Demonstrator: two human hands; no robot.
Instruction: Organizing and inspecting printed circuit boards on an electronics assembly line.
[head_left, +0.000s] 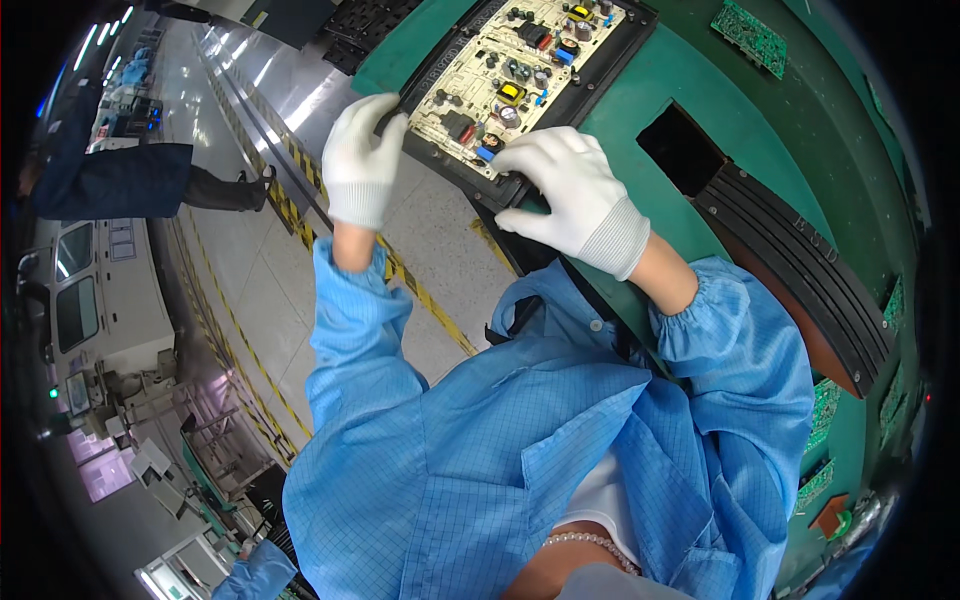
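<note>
A: Why both hands on it?
B: The black tray (pixel 452 160) with its circuit board (pixel 505 70) lies far on the green bench (pixel 680 80); the left hand (pixel 360 160) clamps its left edge, steadying it.
A: And the right hand (pixel 570 195)?
B: Fingers together, pressing its near edge, probably gripping.

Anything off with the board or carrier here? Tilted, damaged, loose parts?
Nothing stands out. The circuit board sits flat inside its black carrier frame. The left hand grips the frame's left edge; the right hand rests on its near edge. No visible damage, though fine detail is unreadable.
</note>
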